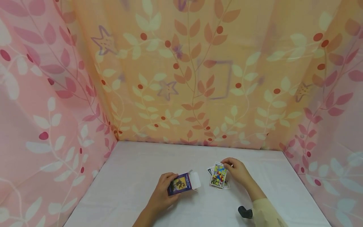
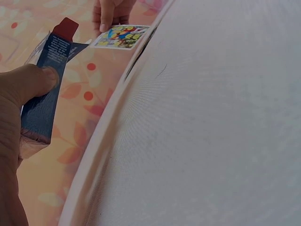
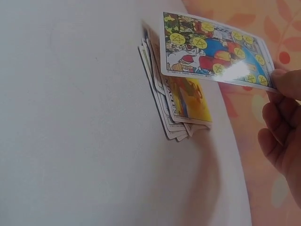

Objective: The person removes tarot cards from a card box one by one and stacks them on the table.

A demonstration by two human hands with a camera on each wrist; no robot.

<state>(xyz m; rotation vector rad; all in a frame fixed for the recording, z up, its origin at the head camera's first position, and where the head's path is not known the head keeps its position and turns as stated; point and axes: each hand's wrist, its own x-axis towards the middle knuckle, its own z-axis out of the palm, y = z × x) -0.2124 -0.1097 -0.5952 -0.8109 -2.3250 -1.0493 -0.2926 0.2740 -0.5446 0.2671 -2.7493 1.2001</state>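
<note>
My left hand [image 1: 163, 194] grips a dark blue card box [image 1: 180, 184] with a yellow picture on its front. The box's white end flap [image 1: 195, 180] stands open toward the right. In the left wrist view the thumb presses the box's narrow printed side [image 2: 42, 108]. By one end, my right hand [image 1: 237, 170] pinches a tarot card [image 1: 218, 175] showing yellow pentacle discs. That card is held above a loose, uneven pile of cards [image 3: 188, 101] on the table. The top card of the pile has a yellow picture and is partly hidden beneath the held one.
A white cloth covers the table [image 1: 136, 164]. A small black object [image 1: 245, 212] lies beside the right sleeve [image 1: 266, 212]. Leaf-patterned curtains [image 1: 170, 119] enclose the table at the back and on both sides.
</note>
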